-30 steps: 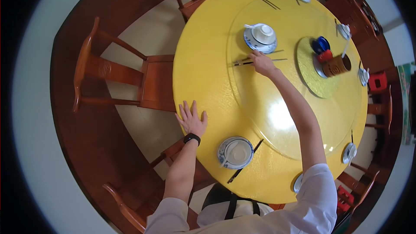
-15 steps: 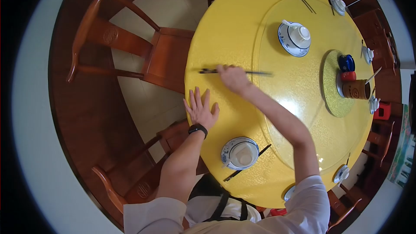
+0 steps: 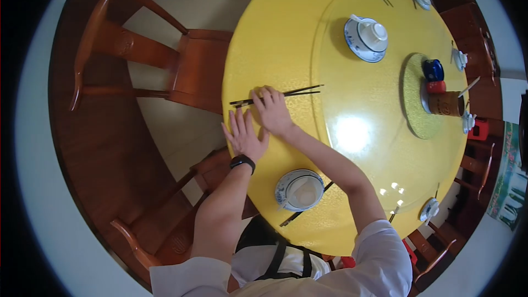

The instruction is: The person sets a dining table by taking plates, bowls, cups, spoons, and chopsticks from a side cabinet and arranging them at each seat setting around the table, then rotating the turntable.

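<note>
A pair of dark chopsticks (image 3: 301, 91) lies on the yellow round table (image 3: 275, 33), the sticks slightly fanned at their thin ends. My right hand (image 3: 273, 113) rests over the pair near the thick ends, its fingers bent onto the sticks. Just beside it, my left hand (image 3: 246, 136), with a black watch on the wrist, lies flat at the table edge with fingers spread. Closer to my body sits a blue-and-white plate (image 3: 281, 190) carrying a white bowl (image 3: 306, 192) and a spoon. A second pair of chopsticks (image 3: 297, 219) lies beside that plate, partly hidden by it.
Toward the turntable's far side is another plate (image 3: 352, 41) with stacked white crockery (image 3: 374, 34). A gold-green disc (image 3: 412, 104) bears a blue container (image 3: 433, 70), a red one (image 3: 436, 87) and a brown holder (image 3: 445, 103). Wooden chairs (image 3: 201, 69) ring the table.
My right hand has come down and left toward my left hand. The chopsticks it carried, blurred before, now rest on the table with thin ends spread. The whole view has shifted slightly.
</note>
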Demonstrator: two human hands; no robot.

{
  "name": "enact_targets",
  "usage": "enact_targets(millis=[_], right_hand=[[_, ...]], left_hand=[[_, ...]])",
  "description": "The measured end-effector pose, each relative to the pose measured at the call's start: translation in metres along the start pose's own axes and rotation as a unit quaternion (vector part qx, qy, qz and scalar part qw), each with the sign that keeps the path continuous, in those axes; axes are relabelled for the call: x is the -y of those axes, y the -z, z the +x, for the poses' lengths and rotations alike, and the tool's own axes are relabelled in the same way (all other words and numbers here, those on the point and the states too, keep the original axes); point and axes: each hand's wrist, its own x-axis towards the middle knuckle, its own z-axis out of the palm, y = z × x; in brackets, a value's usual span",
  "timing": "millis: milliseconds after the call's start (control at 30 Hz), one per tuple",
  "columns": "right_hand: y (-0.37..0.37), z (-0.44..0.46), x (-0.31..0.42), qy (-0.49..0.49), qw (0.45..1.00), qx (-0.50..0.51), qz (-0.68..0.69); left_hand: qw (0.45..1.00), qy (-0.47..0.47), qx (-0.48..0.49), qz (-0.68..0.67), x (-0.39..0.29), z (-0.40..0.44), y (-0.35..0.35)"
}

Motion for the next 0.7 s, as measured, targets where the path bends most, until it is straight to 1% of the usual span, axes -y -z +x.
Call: enact_targets(millis=[33,67,133,167,200,233,267,300,333,400,467,500,533,600,633,700], right_hand=[[0.004,0.000,0.001,-0.002,0.999,0.031,-0.012],[0.010,-0.001,-0.004,-0.001,0.999,0.031,-0.019],[0.034,0.012,-0.006,-0.056,0.995,-0.027,0.081],[0.045,0.013,-0.029,-0.079,0.991,-0.022,0.105],[0.066,0.014,-0.059,-0.123,0.985,-0.109,0.048],[0.070,0.009,-0.099,-0.301,0.913,-0.244,0.124],[0.088,0.004,-0.149,-0.384,0.874,-0.281,0.101],[0.101,-0.006,-0.193,-0.461,0.796,-0.361,0.155],[0.082,-0.046,-0.271,-0.518,0.777,-0.342,0.105],[0.111,-0.044,-0.288,-0.654,0.660,-0.273,0.249],[0.140,-0.035,-0.292,-0.643,0.652,-0.175,0.361],[0.142,-0.034,-0.299,-0.611,0.670,-0.135,0.399],[0.125,-0.048,-0.341,-0.549,0.657,-0.068,0.512],[0.134,-0.035,-0.331,-0.587,0.670,-0.056,0.451],[0.136,-0.033,-0.337,-0.585,0.670,-0.059,0.452],[0.137,-0.029,-0.347,-0.572,0.654,0.008,0.494]], left_hand=[[1.000,0.002,0.012,0.004,0.000,-0.001,0.004],[1.000,0.005,0.022,0.011,-0.001,-0.001,0.006],[1.000,0.003,0.022,0.013,0.000,-0.001,0.005],[1.000,0.000,0.008,0.014,0.002,-0.002,0.000],[1.000,0.000,-0.004,0.017,0.004,-0.003,-0.002],[1.000,-0.003,-0.006,0.012,0.004,-0.002,-0.001],[1.000,-0.001,0.000,0.015,0.005,-0.004,0.002],[1.000,-0.002,0.003,0.011,0.003,-0.003,0.005],[1.000,-0.003,0.001,0.006,0.001,-0.001,0.006],[1.000,-0.001,0.004,0.006,0.001,-0.002,0.004],[1.000,0.004,0.009,0.013,0.002,0.002,0.004],[1.000,0.001,0.009,0.009,0.001,0.003,0.005],[1.000,-0.004,0.011,0.003,0.001,-0.001,0.006],[1.000,-0.006,0.013,0.008,0.000,-0.002,0.003],[1.000,-0.002,0.010,0.013,0.001,0.000,0.003],[1.000,-0.001,0.014,0.010,0.001,0.001,0.003]])
